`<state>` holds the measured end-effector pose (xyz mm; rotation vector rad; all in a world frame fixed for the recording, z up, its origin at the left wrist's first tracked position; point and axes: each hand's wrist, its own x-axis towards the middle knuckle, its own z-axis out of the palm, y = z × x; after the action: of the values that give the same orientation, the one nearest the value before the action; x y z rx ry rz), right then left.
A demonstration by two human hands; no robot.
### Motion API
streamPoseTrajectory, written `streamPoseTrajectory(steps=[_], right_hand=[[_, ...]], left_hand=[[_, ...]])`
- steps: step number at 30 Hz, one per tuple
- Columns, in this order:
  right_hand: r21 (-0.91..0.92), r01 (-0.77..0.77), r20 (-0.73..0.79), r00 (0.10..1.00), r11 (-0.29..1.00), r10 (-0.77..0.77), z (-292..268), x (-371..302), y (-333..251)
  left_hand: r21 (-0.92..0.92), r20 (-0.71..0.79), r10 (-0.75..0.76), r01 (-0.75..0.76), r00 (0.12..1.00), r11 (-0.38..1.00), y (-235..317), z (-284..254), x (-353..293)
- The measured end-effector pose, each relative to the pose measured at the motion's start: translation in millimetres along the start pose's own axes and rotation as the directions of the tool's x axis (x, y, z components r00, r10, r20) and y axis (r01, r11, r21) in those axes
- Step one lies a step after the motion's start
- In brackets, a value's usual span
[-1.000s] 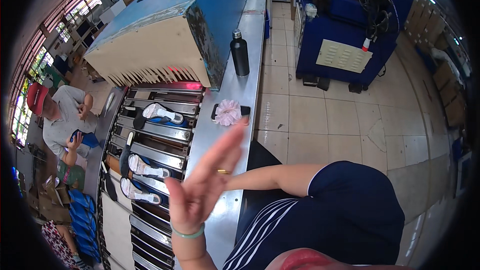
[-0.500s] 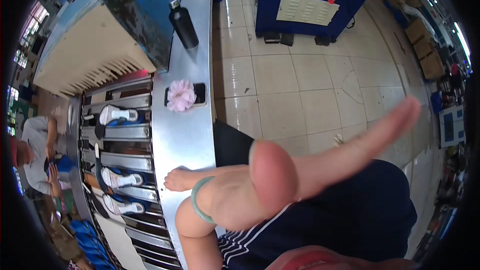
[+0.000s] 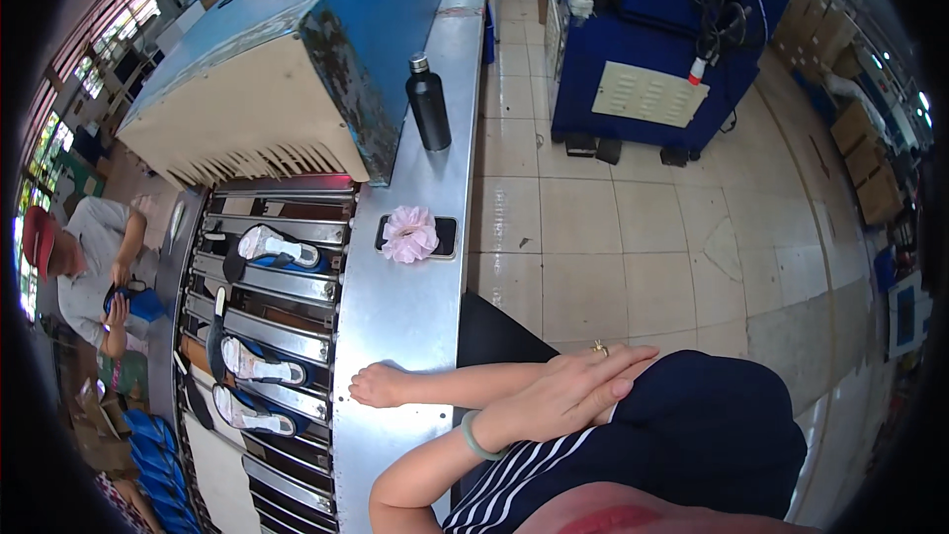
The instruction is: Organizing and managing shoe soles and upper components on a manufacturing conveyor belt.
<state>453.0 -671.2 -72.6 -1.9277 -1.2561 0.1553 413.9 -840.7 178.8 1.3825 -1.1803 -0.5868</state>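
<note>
The left hand (image 3: 563, 391) has its fingers straight and close together, nothing seen gripped in them; it lies across the right arm at the edge of the dark blue sleeve (image 3: 717, 400). A gold-coloured ring (image 3: 599, 348) sits on one finger, and a pale green bangle (image 3: 478, 435) circles the wrist. The right hand (image 3: 378, 386) has its fingers curled in toward the palm and rests on the metal ledge (image 3: 395, 321); whether anything is inside the curl I cannot tell.

Just left of the ledge runs a slatted conveyor (image 3: 306, 289). Two white-faced footwear pieces (image 3: 259, 366) with blue edges lie on it side by side, nearest the right hand, and a third piece (image 3: 280, 247) lies farther along, with dark straps beside them. Farther up the ledge, a pink scrunchie (image 3: 409, 234) lies on a phone (image 3: 447, 237), and a black bottle (image 3: 428, 109) stands beyond, next to the blue machine housing (image 3: 386, 25). Across the conveyor, at the left, a co-worker in a red cap holds a blue item (image 3: 146, 304).
</note>
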Motion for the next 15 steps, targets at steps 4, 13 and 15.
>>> streamPoseTrajectory(steps=[4,13,15], right_hand=[[-0.028,0.001,0.015,1.000,1.000,-0.001,0.8,-5.0,-1.5],[-0.055,-0.053,0.065,0.996,0.997,0.057,1.7,-5.8,-0.1],[-0.078,-0.069,0.120,0.990,0.995,0.078,7.6,-1.3,-5.4]], left_hand=[[0.037,0.021,-0.041,0.040,0.999,0.999,6.5,1.0,-8.8],[0.122,-0.243,-0.071,0.103,0.967,0.987,-1.9,6.6,-68.1],[0.151,-0.398,-0.102,0.175,0.912,0.973,-10.5,12.3,-108.7]])
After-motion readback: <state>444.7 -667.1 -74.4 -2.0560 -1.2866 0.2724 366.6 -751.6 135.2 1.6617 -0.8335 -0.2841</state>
